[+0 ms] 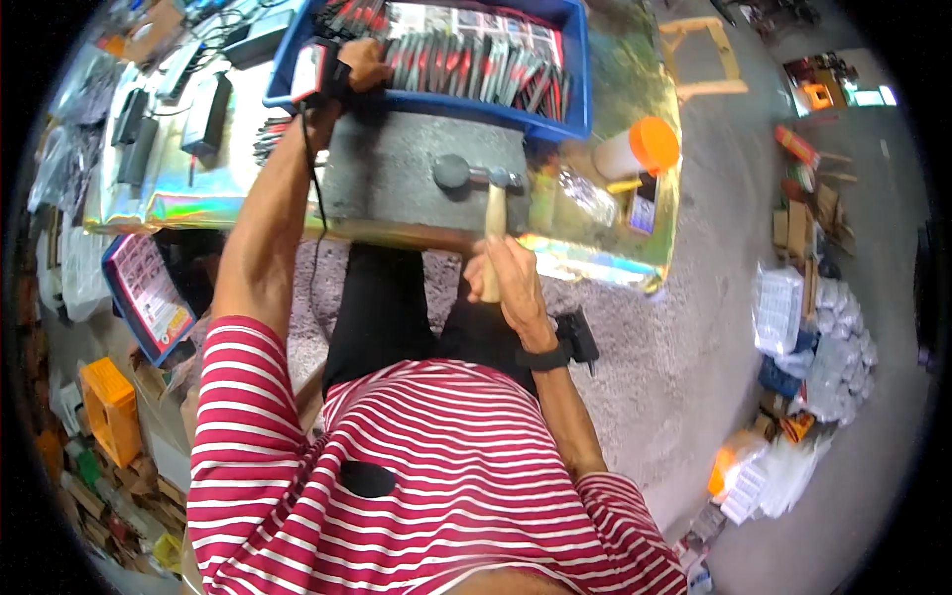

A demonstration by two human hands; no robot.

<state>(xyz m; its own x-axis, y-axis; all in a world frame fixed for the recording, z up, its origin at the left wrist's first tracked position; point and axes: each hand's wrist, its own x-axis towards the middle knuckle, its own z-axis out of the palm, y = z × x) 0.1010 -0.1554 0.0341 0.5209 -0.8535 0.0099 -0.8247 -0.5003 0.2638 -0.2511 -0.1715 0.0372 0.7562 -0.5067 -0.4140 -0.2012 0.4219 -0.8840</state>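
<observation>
right hand (pixel 513 280) gripping wooden hammer (pixel 493 213), head resting on grey block (pixel 397 174). left hand (pixel 359 63) closed on small red-white packet (pixel 309 71) at blue crate (pixel 575 74) rim beyond block. risk: packet slipping off block, hammer striking fingers.

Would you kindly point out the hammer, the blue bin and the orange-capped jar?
hammer (pixel 493 213): head view, wooden handle.
blue bin (pixel 496 107): head view, near wall.
orange-capped jar (pixel 654 144): head view, orange cap.

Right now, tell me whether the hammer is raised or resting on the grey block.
Resting: the hammer lies with its head on the grey block, wooden handle in the right hand.
</observation>
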